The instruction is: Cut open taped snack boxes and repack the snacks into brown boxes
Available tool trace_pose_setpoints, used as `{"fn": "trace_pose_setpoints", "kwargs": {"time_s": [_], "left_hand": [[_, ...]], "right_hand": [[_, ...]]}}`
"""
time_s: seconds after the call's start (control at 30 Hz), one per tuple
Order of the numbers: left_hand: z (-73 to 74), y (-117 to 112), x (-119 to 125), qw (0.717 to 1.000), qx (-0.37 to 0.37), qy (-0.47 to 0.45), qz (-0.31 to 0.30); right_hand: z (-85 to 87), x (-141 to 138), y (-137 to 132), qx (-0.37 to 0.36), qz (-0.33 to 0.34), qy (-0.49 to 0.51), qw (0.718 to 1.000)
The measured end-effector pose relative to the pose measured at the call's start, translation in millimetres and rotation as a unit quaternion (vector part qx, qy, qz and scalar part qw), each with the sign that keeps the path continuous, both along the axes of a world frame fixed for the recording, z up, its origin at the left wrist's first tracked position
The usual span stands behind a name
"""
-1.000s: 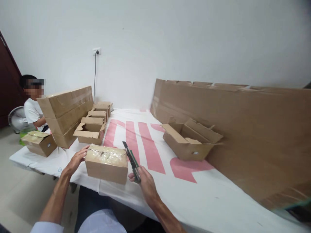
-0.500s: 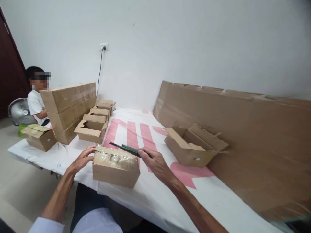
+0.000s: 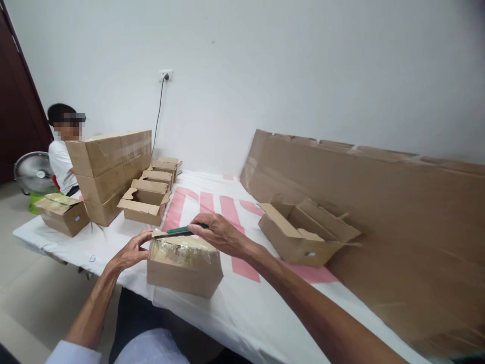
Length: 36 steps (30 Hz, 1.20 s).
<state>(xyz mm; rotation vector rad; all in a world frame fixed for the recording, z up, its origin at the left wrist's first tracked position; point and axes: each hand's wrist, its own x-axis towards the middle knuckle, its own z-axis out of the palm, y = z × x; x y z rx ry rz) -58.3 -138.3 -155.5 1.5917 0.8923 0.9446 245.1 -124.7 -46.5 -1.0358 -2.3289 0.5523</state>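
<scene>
A taped cardboard box [image 3: 184,275] sits at the near edge of the cloth-covered table, clear tape wrinkled across its top. My left hand [image 3: 132,253] grips the box at its left end, fingers on the far corner and thumb at the near side. In my right hand [image 3: 217,233] is a box cutter [image 3: 180,230] with a green handle, its fingers closed round it. The blade points left and lies along the taped top by the far left corner. Whether the tip is in the tape I cannot tell.
An open carton [image 3: 303,237] stands to the right before a large cardboard sheet [image 3: 364,202]. Several open boxes [image 3: 142,215] line up beside stacked closed boxes [image 3: 104,177]. A single box [image 3: 62,215], a fan [image 3: 32,173] and a seated person [image 3: 60,159] are at the left.
My right hand has moved left over the box, bringing the blade from beyond its far side to the far left corner. My left hand stays on the box.
</scene>
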Motion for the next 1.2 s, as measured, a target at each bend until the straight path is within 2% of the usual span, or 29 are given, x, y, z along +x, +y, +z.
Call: {"fn": "trace_pose_setpoints", "kwargs": {"time_s": [0.3, 0.6, 0.73, 0.97, 1.2], "left_hand": [[7.4, -2, 4, 1.000, 0.008, 0.009, -0.008], [-1.5, 7, 13, 0.998, 0.035, 0.033, 0.033], [-3.1, 8, 13, 0.995, 0.062, 0.064, 0.033], [-2.6, 7, 10, 0.991, 0.077, 0.099, 0.043], [3.7, 3, 14, 0.993, 0.072, 0.093, 0.031]], "right_hand": [[10.8, -11, 3, -0.002, -0.005, -0.089, 0.996], [30.2, -31, 8, -0.034, -0.003, -0.159, 0.987], [28.4, -30, 8, -0.015, 0.000, -0.170, 0.985], [20.2, -2, 15, 0.011, -0.001, -0.173, 0.985], [18.2, -2, 13, 0.022, -0.001, -0.207, 0.978]]}}
